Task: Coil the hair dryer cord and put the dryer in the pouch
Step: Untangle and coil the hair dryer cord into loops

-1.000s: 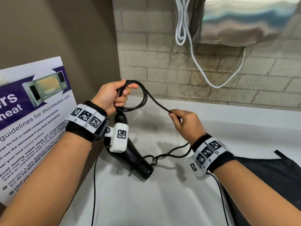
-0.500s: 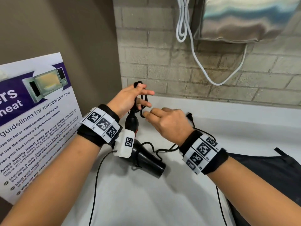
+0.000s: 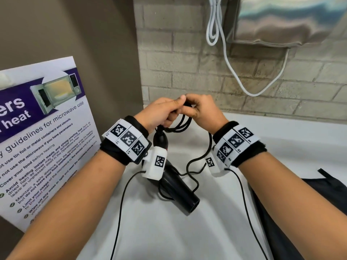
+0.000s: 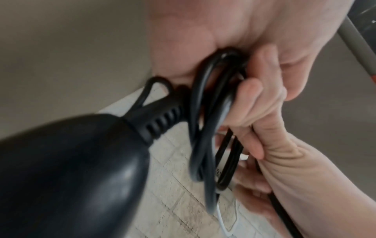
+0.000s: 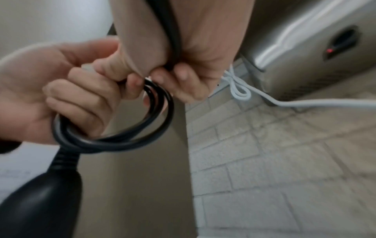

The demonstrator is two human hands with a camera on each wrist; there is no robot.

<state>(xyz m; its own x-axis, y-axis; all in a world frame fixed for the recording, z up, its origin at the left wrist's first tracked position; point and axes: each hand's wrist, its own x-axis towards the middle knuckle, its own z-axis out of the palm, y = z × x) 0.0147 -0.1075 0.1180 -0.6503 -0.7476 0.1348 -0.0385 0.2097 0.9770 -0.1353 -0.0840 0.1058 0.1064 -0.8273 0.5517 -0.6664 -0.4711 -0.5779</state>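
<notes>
Round cord, both hands' curled fingers.

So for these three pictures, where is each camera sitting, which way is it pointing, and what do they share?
Head: worn on the head, looking forward and down at both forearms, left hand, right hand and hair dryer over the counter.
Left wrist: looks along the left palm at the cord; right fingers beyond.
Right wrist: looks along the right hand toward the left fist and brick wall.
Shared: all show the coiled cord; head and right wrist also show the white cable.

dryer partly behind wrist camera, pouch cut off at right edge, poster cropped left
</notes>
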